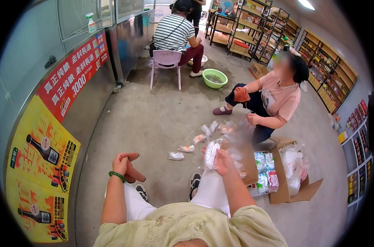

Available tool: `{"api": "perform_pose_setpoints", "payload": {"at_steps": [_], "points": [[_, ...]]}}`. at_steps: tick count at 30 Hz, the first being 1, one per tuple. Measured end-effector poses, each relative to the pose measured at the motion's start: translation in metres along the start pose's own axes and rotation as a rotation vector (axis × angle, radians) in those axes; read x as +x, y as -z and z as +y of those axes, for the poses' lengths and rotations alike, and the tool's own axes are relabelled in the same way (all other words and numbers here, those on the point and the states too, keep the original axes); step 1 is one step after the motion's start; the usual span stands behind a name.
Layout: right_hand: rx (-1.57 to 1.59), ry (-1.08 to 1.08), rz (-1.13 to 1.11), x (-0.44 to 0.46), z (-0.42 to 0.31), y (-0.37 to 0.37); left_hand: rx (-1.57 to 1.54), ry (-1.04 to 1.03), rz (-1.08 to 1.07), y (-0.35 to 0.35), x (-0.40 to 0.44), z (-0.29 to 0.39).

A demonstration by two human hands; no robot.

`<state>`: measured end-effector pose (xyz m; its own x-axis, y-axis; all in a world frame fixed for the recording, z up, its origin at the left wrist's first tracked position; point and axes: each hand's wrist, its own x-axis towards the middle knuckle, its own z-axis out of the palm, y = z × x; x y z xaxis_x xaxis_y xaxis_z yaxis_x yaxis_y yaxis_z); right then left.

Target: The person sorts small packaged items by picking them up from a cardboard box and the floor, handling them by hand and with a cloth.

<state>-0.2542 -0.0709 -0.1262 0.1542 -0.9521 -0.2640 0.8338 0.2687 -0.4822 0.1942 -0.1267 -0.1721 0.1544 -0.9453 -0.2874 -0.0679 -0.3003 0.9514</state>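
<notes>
My left hand (120,164), with a green bangle at the wrist, is closed on a reddish-brown, cloth-like piece (134,169) that hangs in folds. Above my right knee, my right hand (225,162) grips a clear plastic packet (211,154) with whitish contents I cannot make out. Several similar packets lie on the floor ahead, among them a whitish packet (176,156) and an orange-marked packet (186,148). Just right of my right hand, an open cardboard carton (247,162) partly hides more clear packets (236,158).
Blue, green and red packs (265,173) stand beside an open box (280,187) of white plastic bags (292,164). A co-worker (277,92) squats at right, holding a reddish cloth. Another person sits on a pink chair (166,59) near a green basin (215,78). Shelves (327,70) line the right wall.
</notes>
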Motion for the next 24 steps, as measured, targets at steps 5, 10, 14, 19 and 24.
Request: {"api": "perform_pose_setpoints", "payload": {"at_steps": [5, 10, 14, 19, 24], "points": [[-0.008, 0.005, -0.004, 0.000, 0.000, -0.001, 0.040, -0.012, 0.013, -0.001, -0.003, 0.005], [-0.014, 0.001, -0.011, 0.000, 0.000, -0.001, 0.032, -0.018, 0.019, -0.001, -0.001, 0.000], [-0.032, 0.009, -0.015, 0.000, 0.000, -0.001, 0.028, -0.011, 0.000, -0.001, -0.002, 0.002], [-0.030, 0.000, -0.026, 0.000, 0.000, 0.000, 0.045, -0.005, 0.018, -0.004, -0.010, 0.012], [-0.057, 0.023, -0.006, -0.001, 0.001, -0.005, 0.046, -0.006, 0.017, -0.001, -0.007, 0.009]]}}
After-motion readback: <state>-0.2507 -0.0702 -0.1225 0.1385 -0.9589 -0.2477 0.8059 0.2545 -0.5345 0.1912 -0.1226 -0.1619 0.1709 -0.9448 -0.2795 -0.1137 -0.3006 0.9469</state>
